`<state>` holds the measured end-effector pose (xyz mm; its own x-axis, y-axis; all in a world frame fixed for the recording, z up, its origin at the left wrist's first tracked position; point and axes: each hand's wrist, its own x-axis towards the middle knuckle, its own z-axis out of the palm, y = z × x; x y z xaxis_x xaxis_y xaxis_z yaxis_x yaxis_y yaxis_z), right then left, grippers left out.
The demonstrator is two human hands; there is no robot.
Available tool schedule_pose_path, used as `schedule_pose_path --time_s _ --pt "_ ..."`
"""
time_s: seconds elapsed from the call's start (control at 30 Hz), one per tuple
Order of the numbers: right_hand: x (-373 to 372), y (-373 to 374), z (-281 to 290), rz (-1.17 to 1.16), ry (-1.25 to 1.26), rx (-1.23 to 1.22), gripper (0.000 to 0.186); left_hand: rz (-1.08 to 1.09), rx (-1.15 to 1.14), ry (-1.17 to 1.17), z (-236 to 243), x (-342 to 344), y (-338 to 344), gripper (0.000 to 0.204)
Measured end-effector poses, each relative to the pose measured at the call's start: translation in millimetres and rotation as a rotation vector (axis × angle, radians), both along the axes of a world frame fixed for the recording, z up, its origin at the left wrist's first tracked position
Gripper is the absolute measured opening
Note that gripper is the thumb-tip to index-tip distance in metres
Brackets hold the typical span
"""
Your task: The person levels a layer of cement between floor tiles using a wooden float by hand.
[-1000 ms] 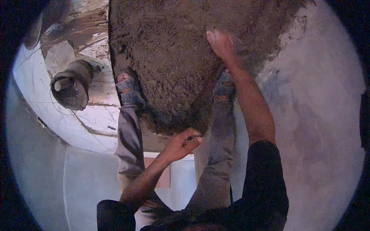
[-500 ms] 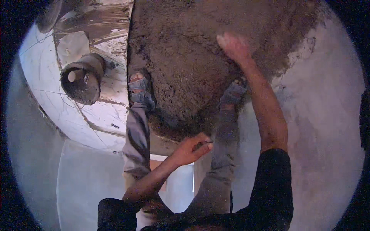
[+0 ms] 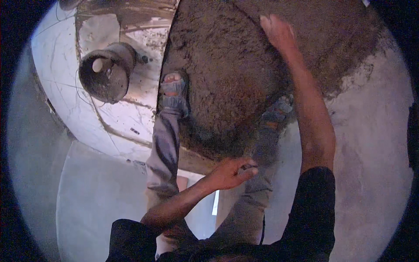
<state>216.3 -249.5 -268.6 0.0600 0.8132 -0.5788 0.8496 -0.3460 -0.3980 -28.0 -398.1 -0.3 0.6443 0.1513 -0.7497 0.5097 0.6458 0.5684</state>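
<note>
My right hand (image 3: 279, 32) is stretched far forward over a wide bed of wet brown mortar (image 3: 227, 70). Its fingers are closed. A dark line in the mortar runs beside the hand, but anything in its grip is too mud-coloured to make out. My left hand (image 3: 233, 173) hangs in front of my legs, off the mortar. Its fingers are loosely curled, with a gap between thumb and forefinger and nothing visible in it. My feet, in grey-blue sandals (image 3: 174, 94), stand on the mortar, the right one partly hidden in shadow.
On the left, a mud-caked bucket (image 3: 104, 83) lies tipped on pale, smeared tiles (image 3: 126, 131), with a light round object in its mouth. A straight edge divides the tiles from the mortar. A grey wall (image 3: 371, 153) rises along the right.
My right hand has moved farther forward across the mortar. My left hand has shifted a little right. The view has also shifted, so bucket and feet sit farther right and higher.
</note>
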Motion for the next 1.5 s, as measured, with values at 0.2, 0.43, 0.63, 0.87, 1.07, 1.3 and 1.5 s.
schedule_pose_path --time_s 0.2,0.43,0.63,0.87,1.07,1.3,1.5 --pt "-34 -15 43 0.052 -0.052 -0.092 0.044 -0.138 -0.137 0.059 8 2 33 0.032" --pt "-55 23 47 0.057 0.024 -0.119 0.047 -0.082 -0.097 -0.001 5 -5 20 0.038" --pt "-65 0 46 0.188 -0.065 -0.107 0.043 -0.178 -0.101 0.104 5 -9 24 0.037" --pt "-83 29 49 0.142 -0.004 -0.070 0.042 -0.110 0.107 0.063 6 -12 13 0.030" --pt "-75 5 49 0.060 -0.017 -0.142 0.046 -0.179 -0.140 0.103 5 -8 20 0.037" --pt "-50 -15 28 0.116 -0.015 -0.062 0.044 -0.186 -0.071 0.090 5 -3 21 0.036" --pt "-52 17 74 0.087 0.019 -0.073 0.040 -0.153 -0.032 0.073 2 -14 3 0.033"
